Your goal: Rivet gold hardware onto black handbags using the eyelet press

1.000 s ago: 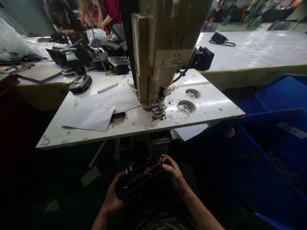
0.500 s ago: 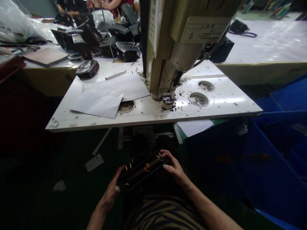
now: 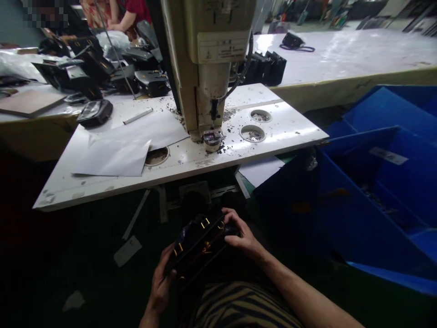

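Note:
A black handbag (image 3: pixel 196 253) with gold buckles, rings and a zip pull lies tilted between my hands, low over my lap. Its left end is gripped by my left hand (image 3: pixel 162 278), thumb on the near side. My right hand (image 3: pixel 241 234) holds the other end, with thumb and fingers on opposite sides of it. Much of the bag's lower part is lost in shadow. Beyond it stands a post-bed sewing machine (image 3: pixel 211 91) on a white table (image 3: pixel 184 161) strewn with dark scraps.
White paper sheets (image 3: pixel 112 155), a pen (image 3: pixel 138 115) and a small black case (image 3: pixel 95 113) lie on the machine table. Black bags (image 3: pixel 152 83) crowd the bench behind, where other people stand. Blue bins (image 3: pixel 362 159) fill the right side.
The view has swung right, showing more of the blue bins. The bag has tipped in my hands, so both gold buckles on its far side now show.

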The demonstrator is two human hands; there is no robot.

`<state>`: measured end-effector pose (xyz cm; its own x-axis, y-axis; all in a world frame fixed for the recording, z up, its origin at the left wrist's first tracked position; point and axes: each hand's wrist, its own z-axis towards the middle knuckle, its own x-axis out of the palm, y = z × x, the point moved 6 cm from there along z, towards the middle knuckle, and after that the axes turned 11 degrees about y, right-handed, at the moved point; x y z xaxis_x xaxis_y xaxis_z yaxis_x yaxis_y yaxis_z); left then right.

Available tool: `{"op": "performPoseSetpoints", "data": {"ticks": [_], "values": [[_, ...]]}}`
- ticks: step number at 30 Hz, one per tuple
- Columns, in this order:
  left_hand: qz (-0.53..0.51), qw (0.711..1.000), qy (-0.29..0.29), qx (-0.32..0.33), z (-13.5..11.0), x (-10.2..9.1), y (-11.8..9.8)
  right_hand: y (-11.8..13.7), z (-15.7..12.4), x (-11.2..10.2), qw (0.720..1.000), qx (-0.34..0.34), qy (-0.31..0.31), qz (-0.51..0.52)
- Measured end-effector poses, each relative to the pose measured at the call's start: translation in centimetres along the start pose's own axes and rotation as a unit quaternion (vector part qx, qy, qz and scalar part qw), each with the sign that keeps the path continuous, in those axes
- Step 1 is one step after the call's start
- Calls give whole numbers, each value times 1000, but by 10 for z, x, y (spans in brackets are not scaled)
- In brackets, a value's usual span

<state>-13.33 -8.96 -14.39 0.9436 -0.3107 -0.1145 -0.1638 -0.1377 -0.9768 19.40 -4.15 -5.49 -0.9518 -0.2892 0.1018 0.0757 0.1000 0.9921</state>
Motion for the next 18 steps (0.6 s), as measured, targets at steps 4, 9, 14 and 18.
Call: {"op": "performPoseSetpoints", "data": {"ticks": [4, 9, 14, 18], "values": [[-33, 997, -51, -40, 1, 0, 13, 4, -1, -3, 1000, -22, 9, -14], [-72, 993, -70, -65, 2, 0, 19, 2, 1, -3, 998, -43, 8, -36], [-112, 983, -119, -80, 1, -1, 22, 5, 8, 4, 997, -48, -34, -40], [-129, 977, -149, -76, -4, 5, 15, 15, 18, 11, 996, -54, -58, -43]]}}
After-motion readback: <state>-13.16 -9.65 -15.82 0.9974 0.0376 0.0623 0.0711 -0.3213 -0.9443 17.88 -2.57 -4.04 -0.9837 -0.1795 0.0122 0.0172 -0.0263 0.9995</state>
